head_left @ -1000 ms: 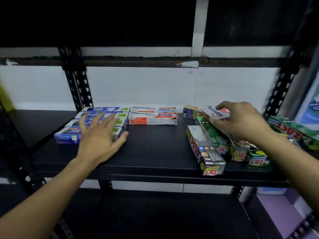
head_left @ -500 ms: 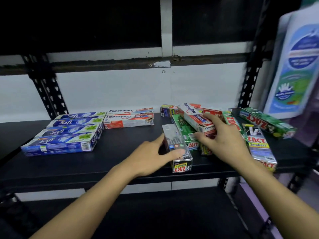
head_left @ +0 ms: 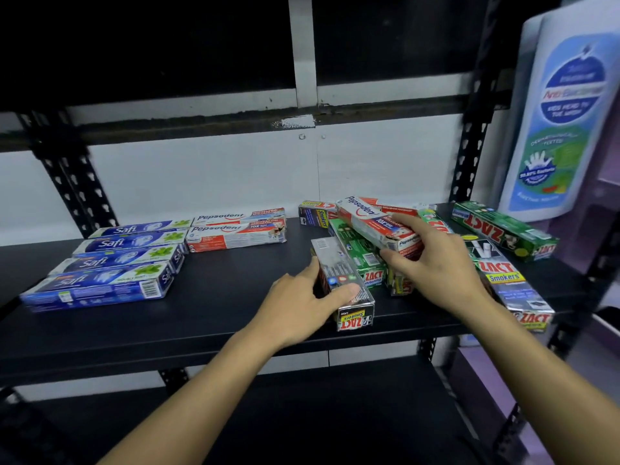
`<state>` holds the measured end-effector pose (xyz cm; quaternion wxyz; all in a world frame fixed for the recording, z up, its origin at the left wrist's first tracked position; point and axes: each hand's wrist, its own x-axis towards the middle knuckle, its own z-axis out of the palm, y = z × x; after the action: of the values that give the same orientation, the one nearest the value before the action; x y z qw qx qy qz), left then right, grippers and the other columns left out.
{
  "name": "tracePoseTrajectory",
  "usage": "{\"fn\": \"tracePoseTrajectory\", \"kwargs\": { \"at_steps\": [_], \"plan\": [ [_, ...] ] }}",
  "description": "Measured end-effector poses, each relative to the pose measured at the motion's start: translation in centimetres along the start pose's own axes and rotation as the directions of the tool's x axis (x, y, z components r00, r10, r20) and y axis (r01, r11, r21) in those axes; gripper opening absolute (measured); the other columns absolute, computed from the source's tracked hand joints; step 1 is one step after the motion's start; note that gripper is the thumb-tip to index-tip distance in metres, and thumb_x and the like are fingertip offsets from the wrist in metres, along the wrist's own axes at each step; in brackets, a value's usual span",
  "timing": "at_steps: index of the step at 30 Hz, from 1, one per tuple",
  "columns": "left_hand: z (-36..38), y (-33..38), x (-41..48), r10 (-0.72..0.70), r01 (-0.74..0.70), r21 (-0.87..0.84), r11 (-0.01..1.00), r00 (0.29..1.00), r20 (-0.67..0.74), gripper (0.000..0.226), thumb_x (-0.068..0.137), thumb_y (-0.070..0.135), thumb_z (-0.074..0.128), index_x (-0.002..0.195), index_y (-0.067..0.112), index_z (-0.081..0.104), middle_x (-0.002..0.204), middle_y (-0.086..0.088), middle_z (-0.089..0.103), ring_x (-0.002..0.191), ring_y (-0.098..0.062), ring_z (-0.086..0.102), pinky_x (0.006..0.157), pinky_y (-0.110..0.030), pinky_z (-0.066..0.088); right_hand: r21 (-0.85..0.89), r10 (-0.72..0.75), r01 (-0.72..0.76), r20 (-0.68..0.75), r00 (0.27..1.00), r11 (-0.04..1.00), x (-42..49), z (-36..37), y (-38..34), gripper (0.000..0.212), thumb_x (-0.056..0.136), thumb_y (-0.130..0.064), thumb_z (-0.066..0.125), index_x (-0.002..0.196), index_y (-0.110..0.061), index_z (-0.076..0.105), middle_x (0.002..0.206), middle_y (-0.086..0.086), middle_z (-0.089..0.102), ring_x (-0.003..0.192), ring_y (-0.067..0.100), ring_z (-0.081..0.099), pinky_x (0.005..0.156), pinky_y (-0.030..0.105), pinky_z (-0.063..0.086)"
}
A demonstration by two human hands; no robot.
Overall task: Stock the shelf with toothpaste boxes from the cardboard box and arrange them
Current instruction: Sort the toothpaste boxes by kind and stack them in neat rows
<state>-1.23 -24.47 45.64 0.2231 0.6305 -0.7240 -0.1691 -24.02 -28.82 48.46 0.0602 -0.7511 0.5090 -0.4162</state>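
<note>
On the black shelf (head_left: 214, 307) several blue Safi boxes (head_left: 110, 276) lie in a neat row at the left. Two red-and-white Pepsodent boxes (head_left: 235, 229) lie behind them. A loose pile of green and grey Zact boxes (head_left: 362, 260) fills the right side. My left hand (head_left: 302, 307) grips a grey Zact Smokers box (head_left: 349, 297) near the shelf's front edge, thumb on its top face. My right hand (head_left: 432, 260) holds a Pepsodent box (head_left: 372, 219) that rests tilted on top of the pile. The cardboard box is out of view.
A green Zact box (head_left: 503, 229) lies at the far right, by a black perforated upright (head_left: 469, 156). A large white bottle with a blue label (head_left: 563, 115) hangs at the right edge. A lower black shelf (head_left: 302, 414) runs beneath. A second upright (head_left: 73, 182) stands at the left.
My left hand left the Safi boxes, crossed to the right and closed on the grey Zact Smokers box. My right hand kept the Pepsodent box on the pile. The view swung right.
</note>
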Motion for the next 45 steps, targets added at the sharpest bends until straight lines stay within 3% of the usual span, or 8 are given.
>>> {"fn": "tracePoseTrajectory", "kwargs": {
  "at_steps": [7, 10, 13, 19, 26, 31, 35, 45],
  "plan": [
    [-1.4, 0.3, -0.9, 0.003, -0.003, -0.174, 0.985, 1.0, -0.003, 0.078, 0.078, 0.084, 0.044, 0.146, 0.047, 0.032, 0.14, 0.026, 0.048, 0.138, -0.01, 0.04, 0.11, -0.027, 0.033, 0.191, -0.018, 0.015, 0.012, 1.0, 0.982, -0.8, -0.5, -1.2, 0.051, 0.08, -0.038, 0.076, 0.127, -0.035, 0.059, 0.102, -0.018, 0.069, 0.085, -0.006, 0.063, 0.079, 0.017, 0.05],
    [-2.7, -0.1, -1.3, -0.005, -0.012, -0.086, 0.996, 0.981, -0.192, 0.095, 0.078, 0.085, 0.045, 0.154, 0.034, 0.021, 0.155, 0.013, 0.036, 0.143, -0.013, 0.033, 0.116, -0.037, 0.029, 0.326, -0.056, 0.028, 0.079, 0.995, 0.945, -0.9, -0.5, -2.0, 0.048, 0.079, -0.031, 0.079, 0.124, -0.031, 0.061, 0.11, -0.019, 0.068, 0.092, -0.009, 0.063, 0.077, 0.006, 0.045],
    [-4.4, -1.2, -1.4, 0.093, -0.067, 0.081, 0.994, 0.923, -0.373, 0.09, 0.08, 0.077, 0.052, 0.154, 0.035, 0.022, 0.158, 0.01, 0.032, 0.144, -0.013, 0.027, 0.119, -0.042, 0.024, 0.456, -0.136, 0.029, 0.204, 0.969, 0.889, -0.8, -0.6, -3.1, 0.045, 0.08, -0.023, 0.079, 0.12, -0.033, 0.063, 0.113, -0.013, 0.069, 0.098, 0.002, 0.067, 0.09, 0.025, 0.053],
    [-8.0, -3.8, -2.4, 0.221, -0.178, 0.243, 0.954, 0.961, -0.166, 0.081, 0.082, 0.072, 0.056, 0.151, 0.038, 0.03, 0.152, 0.014, 0.042, 0.141, -0.005, 0.034, 0.118, -0.036, 0.026, 0.562, -0.287, -0.005, 0.43, 0.856, 0.827, -0.5, 0.7, -4.9, 0.049, 0.081, -0.013, 0.078, 0.123, -0.032, 0.061, 0.118, -0.01, 0.068, 0.106, 0.01, 0.067, 0.094, 0.027, 0.052],
    [-9.6, -7.4, -4.3, 0.176, -0.122, 0.292, 0.949, 0.97, -0.166, 0.057, 0.088, 0.06, 0.057, 0.138, 0.034, 0.052, 0.135, 0.01, 0.055, 0.124, -0.01, 0.046, 0.106, -0.038, 0.04, 0.388, -0.278, 0.064, 0.524, 0.805, 0.919, 0.9, 3.4, -6.0, 0.067, 0.079, -0.036, 0.078, 0.137, -0.043, 0.044, 0.122, -0.016, 0.065, 0.118, -0.005, 0.055, 0.104, 0.027, 0.045],
    [-9.7, -9.8, -5.5, 0.183, -0.093, 0.312, 0.946, 0.944, -0.273, 0.053, 0.088, 0.058, 0.059, 0.133, 0.03, 0.057, 0.131, 0.009, 0.058, 0.121, -0.012, 0.05, 0.104, -0.039, 0.042, 0.1, -0.296, 0.284, 0.483, 0.824, 0.954, 2.5, 5.4, -7.3, 0.055, 0.075, -0.048, 0.079, 0.124, -0.041, 0.055, 0.112, -0.023, 0.063, 0.098, -0.009, 0.057, 0.081, 0.011, 0.042],
    [-10.6, -12.2, -7.0, 0.158, -0.015, 0.335, 0.942, 0.901, -0.405, 0.059, 0.086, 0.067, 0.054, 0.131, 0.029, 0.057, 0.132, 0.009, 0.058, 0.122, -0.012, 0.051, 0.104, -0.044, 0.042, -0.022, -0.261, 0.318, 0.521, 0.813, 0.948, 3.5, 6.8, -7.7, 0.058, 0.072, -0.059, 0.074, 0.124, -0.047, 0.052, 0.114, -0.012, 0.06, 0.107, 0.009, 0.055, 0.092, 0.032, 0.047],
    [-14.4, -19.0, -7.1, -0.049, 0.284, 0.284, 0.916, 0.78, -0.624, 0.061, 0.091, 0.066, 0.043, 0.136, 0.025, 0.053, 0.139, 0.002, 0.056, 0.133, -0.019, 0.044, 0.11, -0.043, 0.029, -0.1, -0.296, 0.48, 0.673, 0.678, 0.872, 5.5, 8.5, -11.6, 0.052, 0.082, -0.042, 0.073, 0.13, -0.041, 0.052, 0.122, -0.013, 0.061, 0.103, 0.008, 0.057, 0.09, 0.025, 0.047]
  ]
}}
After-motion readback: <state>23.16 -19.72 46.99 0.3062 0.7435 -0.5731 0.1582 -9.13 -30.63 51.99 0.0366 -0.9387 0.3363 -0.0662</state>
